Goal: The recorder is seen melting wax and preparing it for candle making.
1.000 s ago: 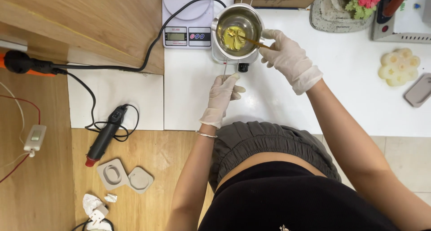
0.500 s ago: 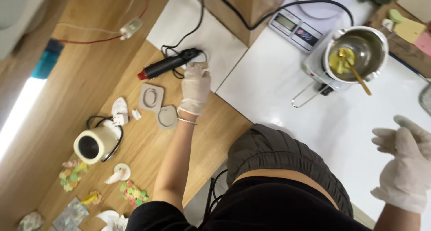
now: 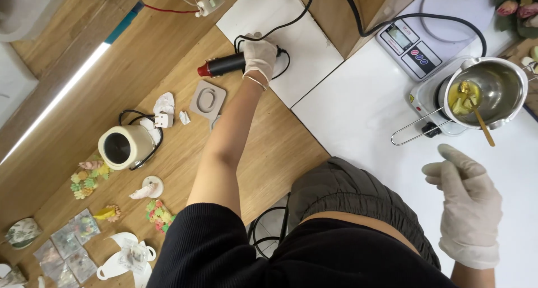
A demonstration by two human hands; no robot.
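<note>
A black, red-tipped heat gun (image 3: 227, 64) is being grasped by the gloved left hand (image 3: 259, 55) on the white mat (image 3: 302, 47); the grip appears closed, though partly hidden. The gloved right hand (image 3: 468, 207) is being held open, empty, near the steel melting pot (image 3: 493, 92).

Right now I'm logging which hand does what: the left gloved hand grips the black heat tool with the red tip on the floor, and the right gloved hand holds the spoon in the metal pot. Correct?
Not quite. In the head view the right hand is empty and hangs open above the white table, apart from the spoon, which rests alone in the metal pot. The left hand does grip the heat tool.
</note>
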